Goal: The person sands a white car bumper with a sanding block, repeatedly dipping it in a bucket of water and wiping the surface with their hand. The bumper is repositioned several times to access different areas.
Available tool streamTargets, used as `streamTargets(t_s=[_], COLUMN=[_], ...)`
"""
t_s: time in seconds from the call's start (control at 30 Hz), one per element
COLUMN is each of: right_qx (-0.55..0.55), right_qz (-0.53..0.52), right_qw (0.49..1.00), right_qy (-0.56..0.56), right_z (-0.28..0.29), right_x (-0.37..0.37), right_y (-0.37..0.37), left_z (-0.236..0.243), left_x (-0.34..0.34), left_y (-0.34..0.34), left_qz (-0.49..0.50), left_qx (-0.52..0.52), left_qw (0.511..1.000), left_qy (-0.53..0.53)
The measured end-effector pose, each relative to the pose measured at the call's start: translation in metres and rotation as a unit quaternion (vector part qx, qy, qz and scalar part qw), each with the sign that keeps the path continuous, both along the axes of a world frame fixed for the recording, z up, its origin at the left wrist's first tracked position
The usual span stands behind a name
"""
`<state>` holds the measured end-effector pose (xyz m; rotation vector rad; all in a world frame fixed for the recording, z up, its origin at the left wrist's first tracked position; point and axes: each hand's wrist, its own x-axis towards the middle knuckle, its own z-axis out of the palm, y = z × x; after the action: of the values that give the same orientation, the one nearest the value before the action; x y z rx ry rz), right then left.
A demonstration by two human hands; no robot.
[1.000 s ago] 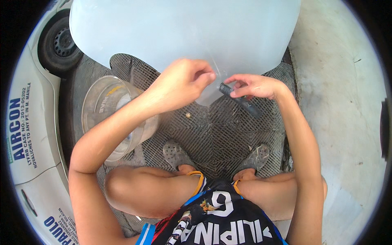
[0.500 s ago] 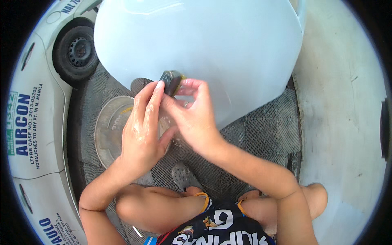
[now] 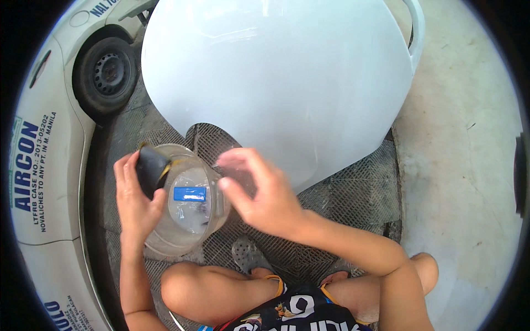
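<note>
I squat on a dark mesh mat (image 3: 342, 193). My left hand (image 3: 135, 204) grips a dark block with a yellowish edge (image 3: 150, 168) over the left rim of a clear round plastic tub (image 3: 212, 212). The tub holds water and a small blue rectangular piece (image 3: 189, 193). My right hand (image 3: 259, 193) hovers over the tub's right rim, blurred, with its thumb and fingers pinched on what looks like a small grey sheet (image 3: 238, 177). A large white car body panel (image 3: 276, 83) lies just beyond both hands.
A white car with lettering on its side (image 3: 49, 165) and a black wheel (image 3: 107, 74) curves along the left. Bare concrete floor (image 3: 464, 182) lies to the right. My knees and grey sandals (image 3: 248, 255) are below the tub.
The hands swung left from the white panel to the tub. The dark block passed from my right hand to my left, which now holds it over the tub.
</note>
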<state>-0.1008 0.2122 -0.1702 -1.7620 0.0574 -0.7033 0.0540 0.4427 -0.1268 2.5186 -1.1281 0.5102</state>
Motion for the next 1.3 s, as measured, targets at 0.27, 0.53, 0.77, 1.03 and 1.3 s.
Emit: streamTargets(t_s=[0.27,0.53,0.77,1.03,1.3], right_qx=[-0.114,-0.106,-0.056,0.098,0.153], right_qz=[-0.293,-0.43,-0.541,-0.489,-0.434], right_qw=[0.941,0.881,0.828,0.867,0.887], right_qy=[-0.127,-0.167,-0.133,-0.003,-0.047], right_z=[0.022,0.049,0.02,-0.013,-0.035], right_x=[-0.041,-0.053,-0.067,-0.042,-0.045], right_y=[-0.14,-0.248,-0.31,-0.332,-0.335], left_z=[-0.196,-0.469,-0.168,0.074,0.121], left_x=[0.059,0.068,0.069,-0.004,-0.031], left_y=[0.044,0.083,0.025,-0.132,-0.31], left_qz=[0.096,-0.188,0.035,-0.279,-0.213], left_qx=[-0.018,0.073,0.097,-0.272,-0.114], left_qw=[0.607,0.786,0.699,0.829,0.898], left_qy=[0.788,0.585,0.708,0.4,-0.367])
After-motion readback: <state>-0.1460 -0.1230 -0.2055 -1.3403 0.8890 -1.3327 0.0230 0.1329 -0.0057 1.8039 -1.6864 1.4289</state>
